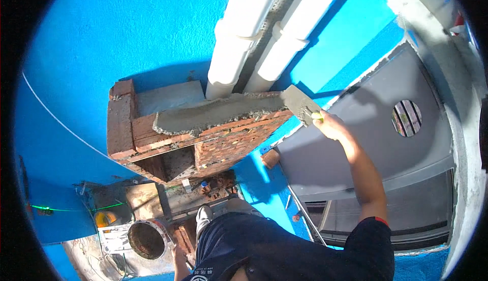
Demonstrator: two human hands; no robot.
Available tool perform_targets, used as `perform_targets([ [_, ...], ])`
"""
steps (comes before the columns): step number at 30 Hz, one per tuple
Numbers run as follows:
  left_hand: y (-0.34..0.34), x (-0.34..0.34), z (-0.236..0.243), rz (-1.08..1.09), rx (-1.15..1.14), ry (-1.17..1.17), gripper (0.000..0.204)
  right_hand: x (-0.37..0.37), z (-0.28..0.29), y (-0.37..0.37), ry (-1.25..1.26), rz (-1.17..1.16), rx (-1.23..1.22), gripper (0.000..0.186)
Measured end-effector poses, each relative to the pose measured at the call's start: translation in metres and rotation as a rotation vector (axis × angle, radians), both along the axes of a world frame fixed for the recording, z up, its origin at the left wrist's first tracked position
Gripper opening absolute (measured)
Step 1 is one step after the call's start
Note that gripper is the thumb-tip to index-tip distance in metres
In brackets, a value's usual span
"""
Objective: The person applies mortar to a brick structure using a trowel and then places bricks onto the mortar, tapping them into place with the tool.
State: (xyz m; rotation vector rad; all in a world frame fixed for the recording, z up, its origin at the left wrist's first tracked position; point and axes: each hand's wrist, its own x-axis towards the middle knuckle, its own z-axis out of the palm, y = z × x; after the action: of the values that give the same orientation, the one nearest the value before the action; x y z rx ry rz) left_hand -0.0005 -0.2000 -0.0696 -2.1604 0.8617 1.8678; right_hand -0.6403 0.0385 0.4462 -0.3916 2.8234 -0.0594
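Observation:
A flat rectangular trowel (300, 102) is gripped by its handle in my right hand (331, 125), closed round it. Its blade lies at the right end of a bed of wet grey mortar (218, 112), which is spread along the top of a brick structure (244, 137). My left hand (180, 258) hangs low beside a round bucket (166, 236) with grey-brown material inside. Its fingers are too small and partly hidden, so I cannot tell whether they hold anything.
Two white pipes (227, 60) rise behind the brickwork against a blue wall (127, 32). At right stands a grey panel (351, 128) with a round hole. Below lie a loose brick (270, 158), a board (144, 199) and a yellow object (105, 219); a green line crosses the lower left.

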Motion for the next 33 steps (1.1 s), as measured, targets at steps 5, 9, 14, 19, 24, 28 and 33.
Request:
perform_targets([
  [5,0.001,0.002,0.000,-0.018,0.015,-0.030,0.026,0.002,0.009,0.006,0.188,0.034,0.121,0.040],
  [9,0.000,-0.005,-0.001,-0.033,0.024,-0.034,0.026,0.001,-0.001,0.020,0.367,0.073,0.186,0.027],
  [14,-0.009,-0.008,0.001,-0.028,0.021,-0.034,0.026,0.018,0.001,0.023,0.558,0.187,0.065,0.031],
  [19,-0.023,-0.016,0.002,-0.009,-0.001,-0.004,0.027,0.002,-0.009,0.008,0.720,0.316,0.058,0.030],
  [24,-0.024,-0.019,0.005,0.004,-0.011,0.015,0.027,-0.016,-0.041,-0.030,0.785,0.530,0.137,0.015],
  [28,-0.017,-0.010,0.007,0.046,-0.014,0.011,0.027,0.014,-0.062,-0.085,0.790,0.743,-0.002,0.014],
  [33,-0.002,0.004,0.008,0.066,0.003,-0.014,0.027,0.071,-0.075,-0.143,0.670,0.805,-0.107,0.012],
])
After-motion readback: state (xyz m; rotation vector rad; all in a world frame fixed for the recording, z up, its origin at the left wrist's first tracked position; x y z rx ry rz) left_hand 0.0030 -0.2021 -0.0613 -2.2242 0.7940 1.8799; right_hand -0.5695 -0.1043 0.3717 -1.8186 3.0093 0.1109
